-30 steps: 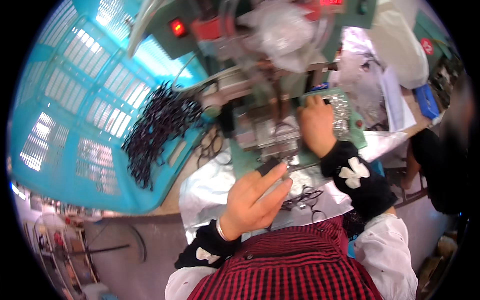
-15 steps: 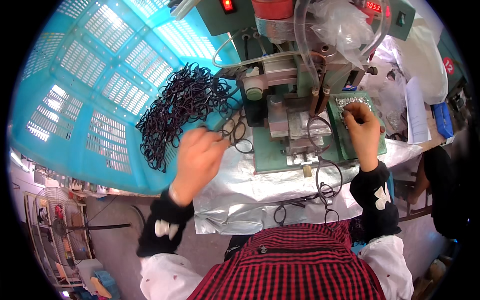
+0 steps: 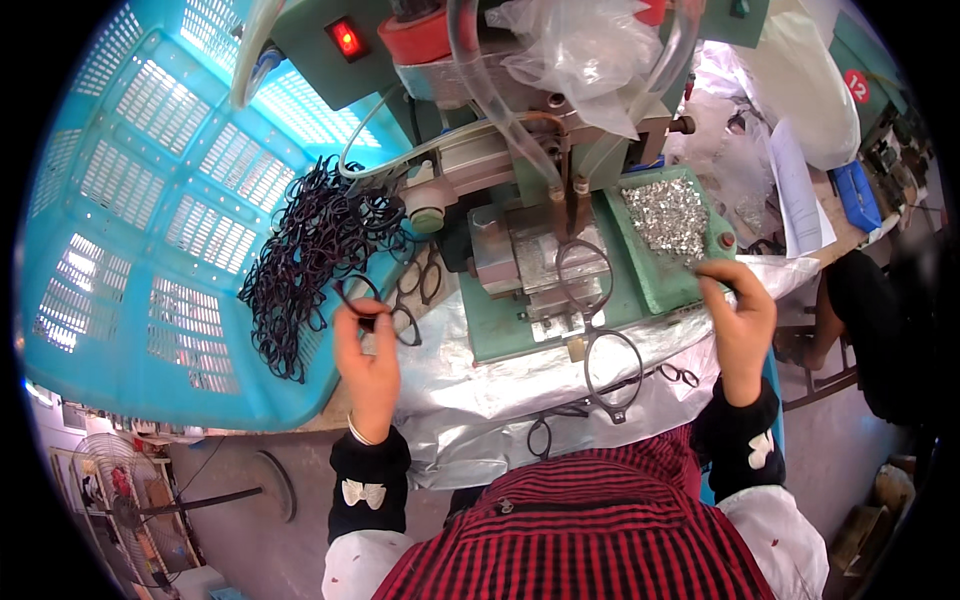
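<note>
- One red-and-black checked apron (image 3: 560,530) fills the lower edge; above it, loose dark frames (image 3: 679,375) lie on a silvery sheet (image 3: 450,390)
- Left hand (image 3: 368,360) pinches an eyeglass frame (image 3: 345,297) between thumb and fingers, beside the crate's near edge
- Right hand (image 3: 740,325) hangs just beside the green tray (image 3: 660,297), thumb and forefinger bent toward each other; I cannot tell whether they grasp anything
- Between the hands, another dark frame (image 3: 591,322) has its upper ring over a metal fixture (image 3: 495,250), below two rods (image 3: 557,215); its lower ring reaches toward the apron
- Small silver pieces (image 3: 665,220) heap inside the tray
- Beyond, a blue crate (image 3: 100,370) bears a tangled dark pile (image 3: 310,270); the green machine (image 3: 310,60) shows a lit red switch (image 3: 347,38)
</note>
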Tool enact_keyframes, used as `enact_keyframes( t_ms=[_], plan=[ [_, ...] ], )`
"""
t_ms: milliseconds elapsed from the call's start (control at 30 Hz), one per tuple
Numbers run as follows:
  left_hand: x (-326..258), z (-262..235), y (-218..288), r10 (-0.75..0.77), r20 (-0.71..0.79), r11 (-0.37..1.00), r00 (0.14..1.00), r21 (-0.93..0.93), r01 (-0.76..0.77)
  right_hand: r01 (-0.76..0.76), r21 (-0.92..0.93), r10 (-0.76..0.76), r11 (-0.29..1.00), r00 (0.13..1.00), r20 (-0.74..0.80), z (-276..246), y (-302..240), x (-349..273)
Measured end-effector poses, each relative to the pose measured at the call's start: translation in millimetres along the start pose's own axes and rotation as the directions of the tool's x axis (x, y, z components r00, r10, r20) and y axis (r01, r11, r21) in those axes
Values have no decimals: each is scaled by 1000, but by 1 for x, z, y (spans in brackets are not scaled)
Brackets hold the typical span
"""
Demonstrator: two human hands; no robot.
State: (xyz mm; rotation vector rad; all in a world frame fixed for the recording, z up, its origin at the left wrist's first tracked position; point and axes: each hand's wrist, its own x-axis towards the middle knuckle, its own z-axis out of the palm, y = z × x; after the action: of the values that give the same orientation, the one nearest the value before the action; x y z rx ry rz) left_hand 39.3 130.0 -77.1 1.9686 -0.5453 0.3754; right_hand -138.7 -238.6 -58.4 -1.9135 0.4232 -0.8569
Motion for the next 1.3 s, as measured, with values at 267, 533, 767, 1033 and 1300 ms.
enact_keyframes(
  t_ms=[267, 533, 767, 1033, 1300],
  plan=[
    [-4, 29, -8, -238, -85, 899, 968, -397, 186, -38, 380, -16, 924, 990, 139, 99, -66, 47],
    [15, 25, 65, -96, -212, 807, 973, -588, -49, -162, 548, 83, 821, 983, 167, 101, -69, 38],
    [79, 29, 150, 300, -211, 766, 930, -528, -366, -339, 695, 210, 634, 940, 267, 97, -105, 31],
    [43, 69, 135, 872, 217, 464, 439, -83, -882, 2, 359, -29, 933, 997, 67, 52, -27, 55],
    [35, 87, 120, 903, 158, 413, 400, -66, -908, 64, -352, -91, 934, 994, -60, 0, 41, 28]
  ],
)
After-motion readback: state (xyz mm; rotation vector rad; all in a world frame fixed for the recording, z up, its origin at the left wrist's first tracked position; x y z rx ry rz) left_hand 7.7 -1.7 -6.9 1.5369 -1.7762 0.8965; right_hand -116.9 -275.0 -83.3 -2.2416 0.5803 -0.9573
